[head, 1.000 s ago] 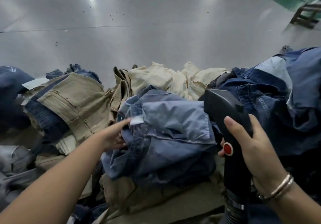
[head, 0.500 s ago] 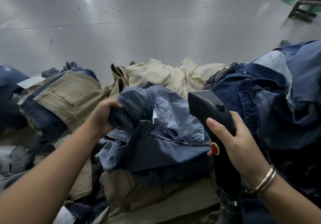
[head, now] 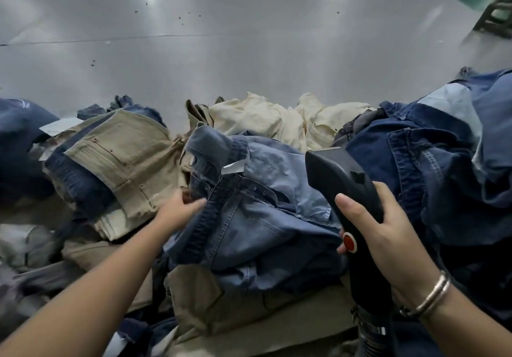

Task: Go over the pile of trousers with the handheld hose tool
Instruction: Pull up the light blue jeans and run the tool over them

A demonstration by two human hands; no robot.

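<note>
Head view, largest to smallest. Grey tabletop (head: 249,52): fills the upper half, from 9 o'clock through 12 to 3 o'clock, with dark specks scattered on it. Pile of trousers (head: 194,287): spreads across the whole lower half, heaped and overlapping. Dark blue trousers (head: 432,168): at 3 o'clock, bunched high at the right edge. Light blue trousers (head: 266,218): at centre, on top of the heap, waistband turned up toward 11 o'clock with a white label (head: 232,167) showing on it. Khaki trousers (head: 124,160): at 9 o'clock, folded, lying over darker denim. Cream trousers (head: 266,121): at 12 o'clock of the heap, crumpled against the tabletop. Handheld hose tool (head: 343,187): black, at 4 o'clock from centre, its flat head touching the right edge of the light blue trousers, a red button (head: 349,242) on its handle, a ribbed hose (head: 371,334) leaving at 5 o'clock. Right hand (head: 388,235): fingers wrapped round the tool's handle, thumb lying along its left side, above the button; a metal bracelet (head: 432,295) circles the wrist. Left hand (head: 180,210): at 8 o'clock from centre, fingers pinching the waistband edge of the light blue trousers.
</note>
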